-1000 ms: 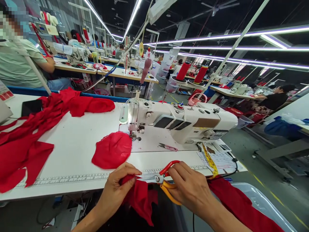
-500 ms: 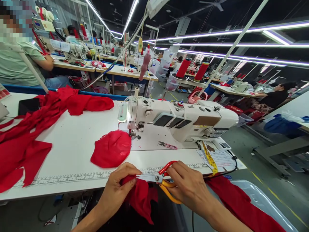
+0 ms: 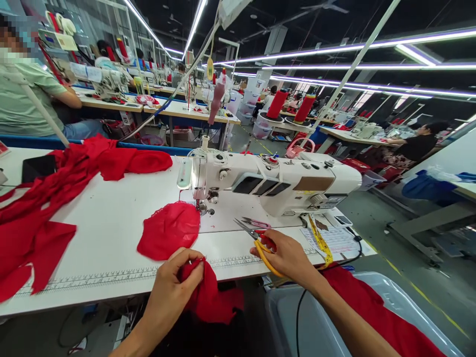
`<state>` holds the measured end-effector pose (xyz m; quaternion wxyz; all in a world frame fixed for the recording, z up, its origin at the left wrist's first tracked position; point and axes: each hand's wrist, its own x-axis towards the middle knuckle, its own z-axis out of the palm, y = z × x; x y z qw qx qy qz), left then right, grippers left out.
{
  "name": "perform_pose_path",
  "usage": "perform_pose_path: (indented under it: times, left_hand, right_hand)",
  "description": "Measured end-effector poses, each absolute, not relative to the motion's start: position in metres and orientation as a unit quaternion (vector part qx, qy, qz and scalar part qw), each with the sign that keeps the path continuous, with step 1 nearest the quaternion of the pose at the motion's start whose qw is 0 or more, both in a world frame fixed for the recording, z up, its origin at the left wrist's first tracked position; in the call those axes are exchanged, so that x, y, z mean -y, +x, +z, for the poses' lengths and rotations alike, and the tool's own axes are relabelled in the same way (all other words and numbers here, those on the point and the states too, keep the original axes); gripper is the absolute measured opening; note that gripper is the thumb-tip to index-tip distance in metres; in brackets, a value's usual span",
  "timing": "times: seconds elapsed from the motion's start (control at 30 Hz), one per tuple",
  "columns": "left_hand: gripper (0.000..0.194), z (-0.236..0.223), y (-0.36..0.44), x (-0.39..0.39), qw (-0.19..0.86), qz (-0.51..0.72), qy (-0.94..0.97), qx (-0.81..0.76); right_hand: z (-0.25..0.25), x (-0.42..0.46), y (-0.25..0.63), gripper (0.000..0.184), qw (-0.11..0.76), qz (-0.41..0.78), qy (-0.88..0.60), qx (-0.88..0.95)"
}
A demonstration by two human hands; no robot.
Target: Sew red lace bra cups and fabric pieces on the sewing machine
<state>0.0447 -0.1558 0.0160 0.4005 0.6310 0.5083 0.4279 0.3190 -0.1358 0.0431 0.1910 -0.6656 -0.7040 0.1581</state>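
The hands are apart: the left hand [image 3: 174,285] pinches red cloth [image 3: 208,297] at the surface [image 3: 111,223] edge, the right hand [image 3: 288,255] grips scissors [image 3: 256,238].

Two bare hands and forearms enter from the bottom edge, no gloves. Left hand [image 3: 174,285]: no ring, no watch or band at the wrist, no sleeve visible up to the frame edge. Fingernails short and plain, no polish seen. Right hand [image 3: 288,258]: also bare, no ring or bracelet visible, wrist uncovered, forearm bare down to the bottom edge with no cuff in view. No tape, bandage or thimble on any visible fingers [image 3: 193,265]. Upper arms, shoulders and torso are out of view, so clothing cannot be told. No tattoos or marks that can be made out.
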Motion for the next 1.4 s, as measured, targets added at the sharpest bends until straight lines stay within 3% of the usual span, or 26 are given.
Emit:
perform_pose_path:
  times: [0.13, 0.23, 0.4, 0.6, 0.97, 1.07, 1.23, 1.4]
  left_hand:
    - [0.017, 0.019, 0.05, 0.156, 0.33, 0.432, 0.658, -0.521]
    - [0.017, 0.022, 0.054, 0.155, 0.317, 0.418, 0.673, -0.521]
    - [0.025, 0.032, 0.046, 0.152, 0.537, 0.331, 0.606, -0.485]
    - [0.036, 0.031, 0.04, 0.154, 0.7, 0.29, 0.485, -0.436]
    - [0.031, 0.032, 0.047, 0.157, 0.665, 0.296, 0.509, -0.46]
    - [0.033, 0.029, 0.046, 0.155, 0.673, 0.297, 0.493, -0.465]
    - [0.037, 0.024, 0.042, 0.153, 0.694, 0.301, 0.457, -0.468]
    - [0.036, 0.022, 0.038, 0.153, 0.722, 0.307, 0.422, -0.454]
  right_hand:
    - [0.033, 0.16, 0.279, 0.044, 0.315, 0.436, -0.559, 0.632]
    - [0.024, 0.178, 0.246, 0.039, 0.357, 0.505, -0.502, 0.605]
    - [0.033, 0.171, 0.247, 0.021, 0.371, 0.526, -0.482, 0.594]
    - [0.044, 0.161, 0.267, 0.011, 0.347, 0.471, -0.501, 0.638]
    - [0.033, 0.162, 0.266, 0.007, 0.311, 0.389, -0.525, 0.691]
    - [0.034, 0.15, 0.279, 0.015, 0.241, 0.302, -0.569, 0.726]
    - [0.039, 0.113, 0.327, 0.022, 0.047, 0.086, -0.694, 0.713]
    - [0.042, 0.085, 0.371, 0.026, 0.031, 0.07, -0.714, 0.696]
